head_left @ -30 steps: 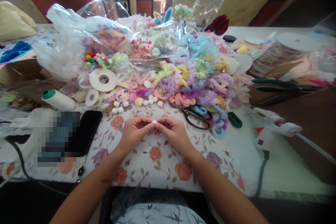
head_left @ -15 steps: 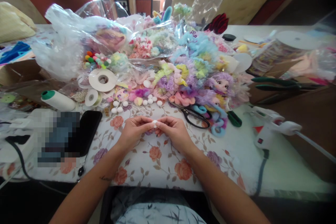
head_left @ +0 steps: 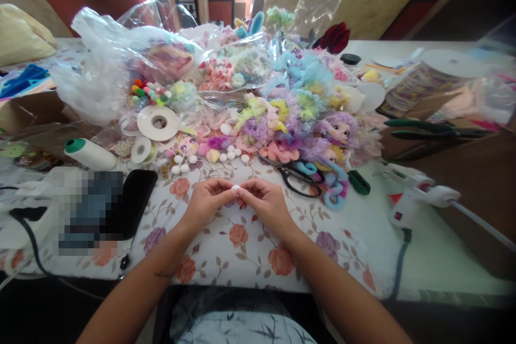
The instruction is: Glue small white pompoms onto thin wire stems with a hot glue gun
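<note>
My left hand and my right hand meet fingertip to fingertip above the floral tablecloth. Both pinch one small white pompom between thumbs and forefingers; something purple shows just under it, too hidden to name. More white pompoms lie a short way beyond my hands. Black-handled scissors rest just right of my right hand.
A heap of pastel ruffled trims and small dolls fills the table's middle, with clear plastic bags behind. Tape rolls, a thread spool, a black phone, a white glue gun and green pliers lie around.
My hands stay together on the pompom with only slight finger shifts; nothing else moved.
</note>
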`<state>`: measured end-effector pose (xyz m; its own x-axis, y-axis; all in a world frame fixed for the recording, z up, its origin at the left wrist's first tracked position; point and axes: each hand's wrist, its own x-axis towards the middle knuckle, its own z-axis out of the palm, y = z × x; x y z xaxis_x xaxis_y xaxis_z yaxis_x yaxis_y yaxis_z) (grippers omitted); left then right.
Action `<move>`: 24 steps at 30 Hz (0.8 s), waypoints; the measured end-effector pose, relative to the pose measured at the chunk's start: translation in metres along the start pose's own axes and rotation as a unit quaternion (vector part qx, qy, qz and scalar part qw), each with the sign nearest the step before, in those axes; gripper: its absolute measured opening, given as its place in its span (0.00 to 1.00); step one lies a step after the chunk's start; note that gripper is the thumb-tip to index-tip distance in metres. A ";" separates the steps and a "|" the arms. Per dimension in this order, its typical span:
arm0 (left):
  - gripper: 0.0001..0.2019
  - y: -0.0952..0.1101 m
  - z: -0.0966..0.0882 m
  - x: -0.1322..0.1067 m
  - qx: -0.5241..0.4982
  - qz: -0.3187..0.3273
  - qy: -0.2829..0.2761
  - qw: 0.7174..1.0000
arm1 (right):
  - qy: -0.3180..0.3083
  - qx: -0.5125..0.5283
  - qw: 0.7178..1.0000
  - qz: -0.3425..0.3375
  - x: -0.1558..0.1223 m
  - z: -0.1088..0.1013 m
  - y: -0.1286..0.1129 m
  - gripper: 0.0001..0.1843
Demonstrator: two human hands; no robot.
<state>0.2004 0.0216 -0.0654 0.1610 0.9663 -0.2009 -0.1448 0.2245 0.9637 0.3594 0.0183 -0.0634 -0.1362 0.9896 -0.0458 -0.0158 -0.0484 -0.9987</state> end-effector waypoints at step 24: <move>0.10 -0.003 -0.001 0.001 -0.027 -0.037 0.014 0.999 | -0.013 0.030 0.999 -0.016 -0.001 0.001 0.004 0.15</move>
<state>0.2001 0.0219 -0.0685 0.1465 0.9495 -0.2774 -0.1862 0.3019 0.9350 0.3589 0.0165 -0.0676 -0.1598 0.9871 -0.0127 -0.0796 -0.0257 -0.9965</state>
